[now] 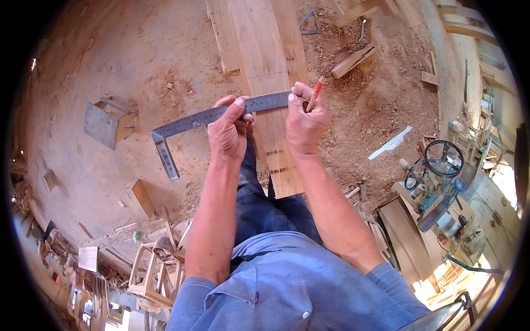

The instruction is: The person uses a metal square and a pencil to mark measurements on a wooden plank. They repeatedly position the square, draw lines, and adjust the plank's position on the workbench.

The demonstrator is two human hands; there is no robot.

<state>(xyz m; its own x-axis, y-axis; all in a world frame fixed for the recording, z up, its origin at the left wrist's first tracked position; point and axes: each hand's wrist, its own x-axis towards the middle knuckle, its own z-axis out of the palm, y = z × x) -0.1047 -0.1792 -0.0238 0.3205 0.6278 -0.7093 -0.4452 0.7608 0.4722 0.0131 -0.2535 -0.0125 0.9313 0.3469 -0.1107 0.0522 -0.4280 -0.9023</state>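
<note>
Metal carpenter's square (190, 122) is crossing over the wooden board (274, 132), its short leg (166, 157) jutting beyond the left edge; left hand (227, 131) is pinching mid-blade, right hand (308, 122) pinching the tip, clasping a pencil (318, 87).

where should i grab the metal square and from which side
I'd take the metal square by its long blade, near the middle, from the person's side with thumb on top, as the left hand does. The blade is flat and thin; the short arm juts off its left end, so gripping an end would probably let it tip.
</note>
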